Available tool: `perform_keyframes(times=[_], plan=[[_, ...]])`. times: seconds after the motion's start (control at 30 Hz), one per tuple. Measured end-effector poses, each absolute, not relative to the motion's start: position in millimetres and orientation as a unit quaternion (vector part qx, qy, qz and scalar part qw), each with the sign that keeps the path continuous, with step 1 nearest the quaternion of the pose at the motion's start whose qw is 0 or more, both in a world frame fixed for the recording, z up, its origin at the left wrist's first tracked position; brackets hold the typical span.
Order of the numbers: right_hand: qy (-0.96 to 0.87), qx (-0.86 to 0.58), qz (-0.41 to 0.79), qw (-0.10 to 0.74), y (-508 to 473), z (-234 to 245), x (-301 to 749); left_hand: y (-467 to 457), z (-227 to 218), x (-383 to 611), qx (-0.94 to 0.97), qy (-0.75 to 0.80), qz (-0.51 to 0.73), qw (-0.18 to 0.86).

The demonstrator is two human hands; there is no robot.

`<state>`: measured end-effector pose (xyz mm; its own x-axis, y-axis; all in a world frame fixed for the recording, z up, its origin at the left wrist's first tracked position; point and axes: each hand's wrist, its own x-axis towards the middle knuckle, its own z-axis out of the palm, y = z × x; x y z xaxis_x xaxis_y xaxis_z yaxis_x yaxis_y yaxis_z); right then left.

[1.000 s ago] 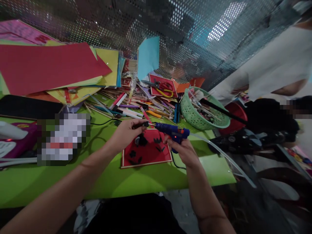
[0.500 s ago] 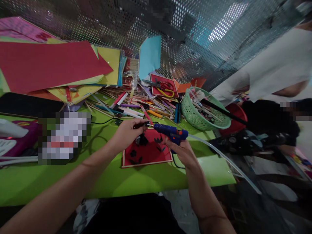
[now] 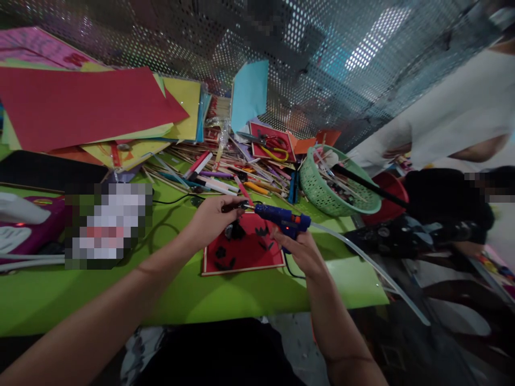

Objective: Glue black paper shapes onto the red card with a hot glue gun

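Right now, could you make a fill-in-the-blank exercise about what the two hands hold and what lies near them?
1. The right hand holds a glue gun whose body is ____.
2. The left hand pinches a small dark piece at the gun's nozzle, above a ____ card bearing black shapes.
3. Behind the gun stands a ____ basket of sticks.
Missing words: blue; red; green.
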<state>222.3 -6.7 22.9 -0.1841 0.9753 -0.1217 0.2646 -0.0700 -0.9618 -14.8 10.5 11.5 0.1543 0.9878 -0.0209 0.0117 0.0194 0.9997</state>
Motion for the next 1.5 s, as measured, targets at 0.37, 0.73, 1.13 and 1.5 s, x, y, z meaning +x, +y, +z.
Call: perform_keyframes(times=[0.37, 0.73, 1.13, 1.5], plan=[[-0.586, -0.525, 0.511, 0.346, -7.5, 22.2, 224.4, 11.4, 7.4, -15.6, 0.529, 0.469, 0.46, 0.538], [-0.584, -0.534, 0.498, 0.355, -7.8, 22.4, 222.7, 10.3, 9.5, -14.3, 0.551, 0.475, 0.46, 0.508], [-0.564, -0.553, 0.5, 0.355, -6.3, 20.1, 223.2, 9.8, 10.9, -14.1, 0.549, 0.474, 0.458, 0.514], [-0.562, -0.55, 0.493, 0.371, -5.1, 24.6, 220.9, 10.4, 13.2, -16.2, 0.554, 0.474, 0.457, 0.51]])
